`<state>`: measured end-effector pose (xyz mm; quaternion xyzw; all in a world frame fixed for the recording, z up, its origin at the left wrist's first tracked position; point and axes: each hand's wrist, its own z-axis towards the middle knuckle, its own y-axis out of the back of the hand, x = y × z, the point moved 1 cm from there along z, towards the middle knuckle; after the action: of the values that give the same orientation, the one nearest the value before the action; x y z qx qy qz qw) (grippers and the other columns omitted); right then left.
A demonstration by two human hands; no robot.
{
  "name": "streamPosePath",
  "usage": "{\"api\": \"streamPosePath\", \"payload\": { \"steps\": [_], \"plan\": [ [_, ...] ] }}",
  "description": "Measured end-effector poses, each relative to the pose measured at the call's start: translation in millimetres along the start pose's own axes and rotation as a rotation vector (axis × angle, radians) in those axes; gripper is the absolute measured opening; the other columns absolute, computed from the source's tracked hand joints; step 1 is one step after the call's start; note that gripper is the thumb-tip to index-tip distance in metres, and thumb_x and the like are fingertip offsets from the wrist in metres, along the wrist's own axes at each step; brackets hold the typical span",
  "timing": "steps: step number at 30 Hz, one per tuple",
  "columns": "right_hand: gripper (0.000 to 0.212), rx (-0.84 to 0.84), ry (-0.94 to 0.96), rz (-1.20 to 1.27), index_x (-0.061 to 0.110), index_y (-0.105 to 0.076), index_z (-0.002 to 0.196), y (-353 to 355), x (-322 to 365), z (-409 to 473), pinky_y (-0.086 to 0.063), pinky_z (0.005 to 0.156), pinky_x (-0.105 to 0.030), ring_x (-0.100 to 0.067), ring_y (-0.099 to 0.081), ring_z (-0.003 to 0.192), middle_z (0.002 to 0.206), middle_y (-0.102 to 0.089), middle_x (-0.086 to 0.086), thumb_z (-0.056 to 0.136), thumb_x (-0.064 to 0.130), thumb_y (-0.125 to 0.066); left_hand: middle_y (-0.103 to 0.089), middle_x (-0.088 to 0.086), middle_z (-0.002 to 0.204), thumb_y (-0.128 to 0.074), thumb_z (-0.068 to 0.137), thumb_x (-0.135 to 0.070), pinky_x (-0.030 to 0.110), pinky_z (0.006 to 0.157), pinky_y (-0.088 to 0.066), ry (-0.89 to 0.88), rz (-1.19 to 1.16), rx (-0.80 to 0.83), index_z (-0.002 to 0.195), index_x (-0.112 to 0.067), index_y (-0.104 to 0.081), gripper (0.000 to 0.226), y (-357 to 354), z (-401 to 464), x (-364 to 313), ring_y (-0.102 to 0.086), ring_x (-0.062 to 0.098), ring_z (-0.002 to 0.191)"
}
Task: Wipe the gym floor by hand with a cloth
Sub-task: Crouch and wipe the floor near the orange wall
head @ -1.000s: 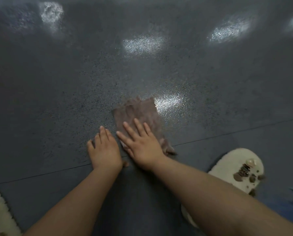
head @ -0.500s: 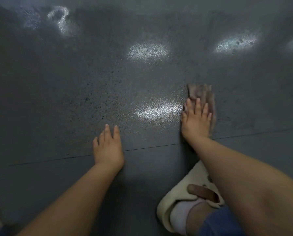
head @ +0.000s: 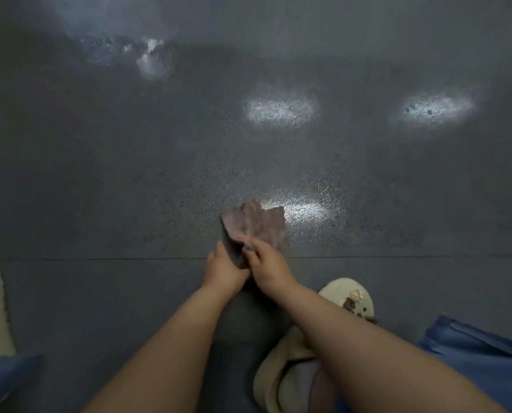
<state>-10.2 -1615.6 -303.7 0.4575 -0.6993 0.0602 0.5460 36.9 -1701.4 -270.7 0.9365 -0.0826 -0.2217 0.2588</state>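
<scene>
The single head view looks steeply down and forward, close over the dark floor (head: pixel 129 174).

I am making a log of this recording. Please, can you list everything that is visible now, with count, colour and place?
cloth: one, brownish pink, crumpled, partly lifted off the floor, centre of view, both hands on its near end
floor: one, dark grey, speckled, bright light patches on it, a thin seam line across
slippers: two, cream, fluffy; one lower right with small decorations, one at left edge
blue trousers: blue, lower right and lower left corners
left hand: one, grips the cloth
right hand: one, grips the cloth
</scene>
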Motion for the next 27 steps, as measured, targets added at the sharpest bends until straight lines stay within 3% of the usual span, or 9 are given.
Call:
{"api": "streamPosePath", "payload": {
  "steps": [3,7,10,12,15,20,22,25,27],
  "plan": [
    [0.027,-0.096,-0.178,0.312,-0.003,-0.059,0.118,31,25,-11,-0.042,0.074,-0.016,-0.017,-0.054,0.095,0.102,-0.060,-0.011,0.099,0.003,-0.041,-0.040,0.017,0.145,-0.073,0.081,-0.017,0.031,0.104,-0.036,0.069,-0.257,0.023,0.146,-0.003,-0.025,0.082,2,-24,-8,-0.041,0.028,0.131],
    [0.025,-0.122,-0.333,0.563,0.012,-0.057,0.118,58,40,-35,-0.047,0.098,-0.039,-0.023,-0.058,0.109,0.120,-0.062,-0.012,0.101,0.017,-0.041,-0.060,0.014,0.121,-0.063,0.089,-0.012,0.025,0.072,-0.043,0.017,-0.346,0.033,0.126,-0.001,-0.050,0.041,4,-69,-26,-0.057,0.026,0.105],
    [0.023,-0.093,-0.427,0.903,0.011,-0.058,0.101,78,55,-61,-0.056,0.065,-0.032,-0.021,-0.069,0.073,0.084,-0.071,-0.012,0.102,0.020,-0.037,-0.065,0.014,0.110,-0.052,0.097,-0.022,0.025,0.067,-0.048,0.007,-0.528,0.084,0.122,0.000,-0.054,0.034,3,-100,-35,-0.060,0.024,0.093],
    [0.031,-0.055,-0.446,1.032,0.004,-0.058,0.112,90,67,-77,-0.055,0.052,-0.027,-0.019,-0.069,0.061,0.072,-0.071,-0.011,0.102,0.025,-0.038,-0.064,0.016,0.112,-0.040,0.101,-0.034,0.032,0.071,-0.050,0.051,-0.713,0.059,0.119,-0.002,-0.055,0.039,3,-122,-41,-0.062,0.030,0.096],
    [0.044,0.037,-0.409,1.100,0.000,-0.055,0.123,105,86,-104,-0.058,0.058,-0.031,-0.025,-0.070,0.071,0.088,-0.069,-0.019,0.098,0.035,-0.046,-0.059,0.011,0.083,-0.026,0.102,-0.047,0.026,0.049,-0.049,0.130,-0.977,0.071,0.091,-0.008,-0.055,0.050,4,-156,-46,-0.056,0.023,0.070],
    [0.050,0.137,-0.308,1.082,-0.007,-0.051,0.130,121,109,-142,-0.043,0.103,-0.048,-0.038,-0.056,0.118,0.126,-0.057,-0.027,0.092,0.026,-0.056,-0.056,0.011,0.079,-0.029,0.100,-0.051,0.028,0.061,-0.040,0.084,-1.099,0.170,0.082,-0.011,-0.054,0.051,7,-182,-41,-0.052,0.023,0.068],
    [0.045,0.146,-0.294,1.102,-0.009,-0.051,0.127,123,113,-152,-0.044,0.101,-0.046,-0.038,-0.057,0.114,0.124,-0.057,-0.030,0.092,0.018,-0.053,-0.055,0.006,0.068,-0.040,0.098,-0.045,0.026,0.060,-0.037,0.039,-1.102,0.234,0.077,-0.014,-0.056,0.041,12,-190,-40,-0.048,0.019,0.063],
    [0.018,0.052,-0.292,1.116,0.001,-0.059,0.104,129,117,-167,-0.052,0.078,-0.036,-0.028,-0.062,0.086,0.094,-0.064,-0.020,0.089,0.002,-0.049,-0.042,-0.002,0.050,-0.044,0.097,-0.029,0.023,0.056,-0.029,-0.032,-1.079,0.237,0.070,-0.016,-0.051,0.031,20,-188,-35,-0.037,0.012,0.053],
    [0.028,-0.010,-0.280,1.108,0.008,-0.059,0.101,132,115,-174,-0.051,0.075,-0.035,-0.025,-0.059,0.082,0.092,-0.061,-0.017,0.086,-0.009,-0.042,-0.044,-0.002,0.054,-0.049,0.092,-0.016,0.023,0.057,-0.030,-0.085,-0.985,0.178,0.078,-0.013,-0.055,0.015,25,-190,-33,-0.038,0.011,0.052]
  ]
}}
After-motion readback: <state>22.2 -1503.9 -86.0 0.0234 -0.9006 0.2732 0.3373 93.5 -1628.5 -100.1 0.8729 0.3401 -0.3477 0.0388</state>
